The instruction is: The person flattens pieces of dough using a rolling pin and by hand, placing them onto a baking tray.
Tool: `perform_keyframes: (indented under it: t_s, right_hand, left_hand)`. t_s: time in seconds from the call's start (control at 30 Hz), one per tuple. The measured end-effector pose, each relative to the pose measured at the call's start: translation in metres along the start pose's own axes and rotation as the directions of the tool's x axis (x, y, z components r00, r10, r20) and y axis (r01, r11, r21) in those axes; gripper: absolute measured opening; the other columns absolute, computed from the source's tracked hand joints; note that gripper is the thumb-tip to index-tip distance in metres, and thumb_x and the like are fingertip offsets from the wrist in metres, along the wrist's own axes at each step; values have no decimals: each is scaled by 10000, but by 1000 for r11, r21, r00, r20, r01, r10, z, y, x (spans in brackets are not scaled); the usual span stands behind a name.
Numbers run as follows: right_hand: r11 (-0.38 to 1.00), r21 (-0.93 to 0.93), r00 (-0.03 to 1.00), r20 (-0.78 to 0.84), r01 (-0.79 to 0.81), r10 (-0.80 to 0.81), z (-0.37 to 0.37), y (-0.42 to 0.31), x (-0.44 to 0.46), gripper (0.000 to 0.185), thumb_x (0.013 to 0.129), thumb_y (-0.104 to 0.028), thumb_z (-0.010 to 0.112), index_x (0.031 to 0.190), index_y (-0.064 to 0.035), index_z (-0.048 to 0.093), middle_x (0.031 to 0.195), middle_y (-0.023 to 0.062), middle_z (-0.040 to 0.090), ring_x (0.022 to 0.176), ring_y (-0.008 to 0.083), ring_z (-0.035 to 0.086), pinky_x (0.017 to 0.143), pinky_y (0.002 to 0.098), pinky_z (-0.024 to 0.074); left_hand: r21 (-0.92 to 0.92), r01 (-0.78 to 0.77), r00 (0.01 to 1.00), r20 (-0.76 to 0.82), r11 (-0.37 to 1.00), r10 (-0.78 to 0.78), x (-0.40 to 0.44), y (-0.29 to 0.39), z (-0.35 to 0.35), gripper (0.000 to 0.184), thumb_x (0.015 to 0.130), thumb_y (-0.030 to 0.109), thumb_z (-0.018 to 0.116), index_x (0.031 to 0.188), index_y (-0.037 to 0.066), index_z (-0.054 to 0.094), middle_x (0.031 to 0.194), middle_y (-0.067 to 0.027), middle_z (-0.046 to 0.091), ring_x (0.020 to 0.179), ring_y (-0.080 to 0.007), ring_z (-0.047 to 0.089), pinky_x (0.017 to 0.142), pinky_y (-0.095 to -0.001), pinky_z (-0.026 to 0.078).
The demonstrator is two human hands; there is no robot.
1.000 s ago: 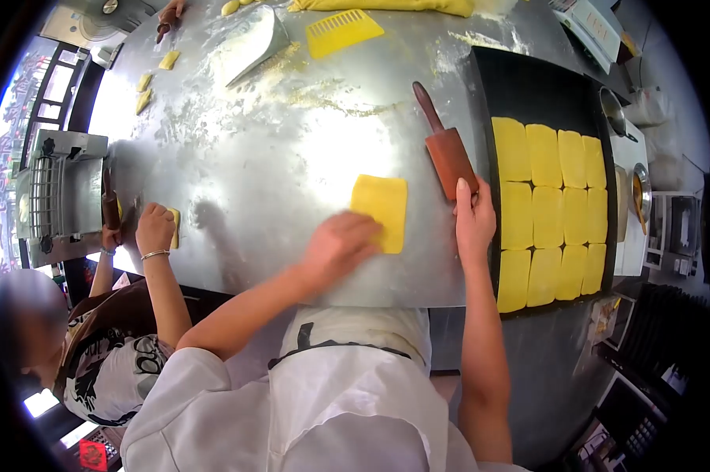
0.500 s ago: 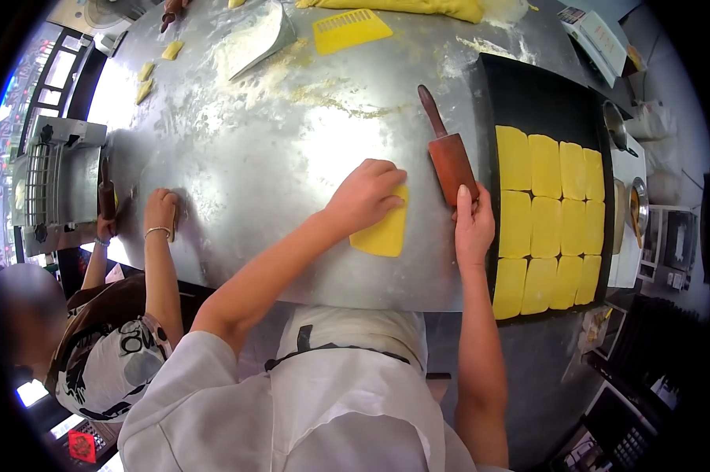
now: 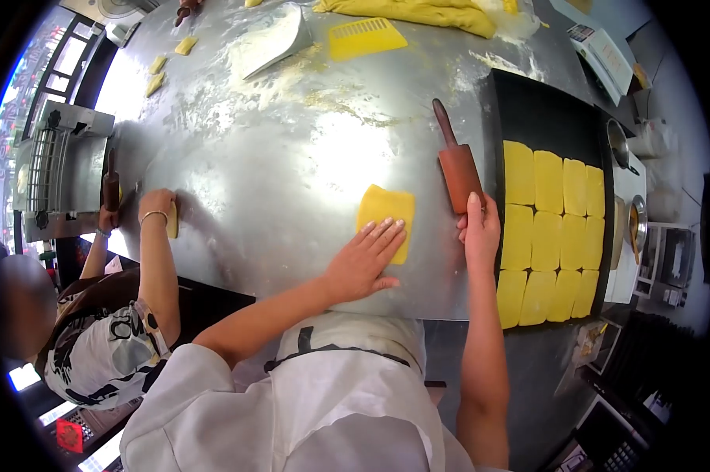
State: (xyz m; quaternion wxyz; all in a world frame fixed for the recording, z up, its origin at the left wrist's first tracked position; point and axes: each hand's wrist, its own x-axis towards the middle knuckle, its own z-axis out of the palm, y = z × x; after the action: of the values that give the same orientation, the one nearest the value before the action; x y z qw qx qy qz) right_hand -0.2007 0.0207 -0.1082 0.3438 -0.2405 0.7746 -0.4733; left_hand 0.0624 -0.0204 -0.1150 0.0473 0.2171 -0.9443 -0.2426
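A flat yellow sheet of dough (image 3: 386, 206) lies on the metal table before me. My left hand (image 3: 366, 258) rests flat on its lower part, fingers stretched out and covering some of it. In my right hand (image 3: 479, 230) is the lower handle of a reddish-brown wooden rolling pin (image 3: 460, 177). The pin points away from me, between the dough sheet and the black tray (image 3: 547, 110). Rows of yellow dough pieces (image 3: 547, 239) fill the nearer part of that tray.
At the back are a flour-covered scoop (image 3: 280, 47), a yellow slotted scraper (image 3: 366, 38) and a long roll of yellow dough (image 3: 418, 14). A co-worker's hand (image 3: 158, 203) touches dough at the left, near a metal roller machine (image 3: 68, 169). A scale (image 3: 603, 59) stands at the far right.
My left hand has gone from gripping the dough sheet's upper edge to lying flat on its lower part. My right hand still holds the rolling pin. The whole view has shifted slightly.
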Motion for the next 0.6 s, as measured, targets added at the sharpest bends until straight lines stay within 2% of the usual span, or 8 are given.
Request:
perform_keyframes:
  t_s: [0.07,0.1,0.2,0.23,0.33,0.4,0.47,0.6]
  right_hand:
    - [998,14,996,62,-60,59,-10,-10,-3,649,1056,-538,620,1428,-9,570,779,21,604,682,122,586,705,278,505]
    - [991,-111,994,75,-71,79,-17,-16,-5,684,1042,-458,675,1512,3,490,944,88,675,834,176,654,807,309,541]
    - [808,-550,967,-3,212,-255,-22,-16,-24,681,1014,-330,730,1546,2,464,1181,155,695,1072,245,678,919,352,545]
    - [759,-606,954,4,240,-298,-23,-26,-37,641,999,-194,726,1552,-5,461,1373,201,642,1239,295,638,1008,405,527]
    - [908,-248,940,44,338,-338,-3,-28,-67,594,1020,-134,674,1560,-16,455,1389,202,639,1277,296,626,1060,412,513]
    - [961,125,955,132,248,-264,27,-28,-78,556,1076,-131,590,1584,-3,405,1541,220,524,1439,314,515,1174,416,437]
    - [941,295,976,87,167,-201,60,-3,-65,536,1096,-124,549,1591,3,388,1596,218,458,1473,321,478,1198,419,409]
    - [930,319,978,42,182,-205,81,2,-64,515,1086,-103,557,1566,8,408,1583,200,462,1477,308,469,1195,408,401]
  left_hand:
    - [-166,46,982,-173,985,-75,-7,-9,-10,857,1035,461,592,1654,-33,265,1724,-210,290,1604,-393,261,1308,-500,219]
    - [-254,55,961,-249,966,-120,-8,-13,-14,833,1044,381,617,1655,-46,246,1731,-211,277,1617,-379,241,1317,-487,204]
    - [-781,-33,820,-378,624,-429,9,-39,-16,760,1070,212,554,1675,-55,178,1758,-218,212,1641,-336,188,1327,-447,153]
    - [-810,-56,809,-380,584,-448,13,-47,-15,750,1079,205,531,1679,-53,162,1762,-219,197,1642,-324,180,1326,-438,144]
    - [-880,-129,791,-370,458,-488,25,-49,-5,723,1104,194,472,1689,-47,122,1771,-218,162,1645,-305,162,1324,-423,128]
    - [-909,-173,793,-358,380,-493,29,-40,1,708,1120,199,446,1692,-44,107,1773,-213,156,1646,-314,157,1324,-427,130]
    - [-908,-164,788,-356,387,-502,26,-29,5,699,1137,217,442,1694,-36,104,1774,-209,154,1647,-324,149,1324,-427,131]
    - [-951,-255,682,-304,174,-665,21,-12,14,670,1149,256,461,1681,-35,179,1738,-217,250,1624,-324,224,1319,-438,202]
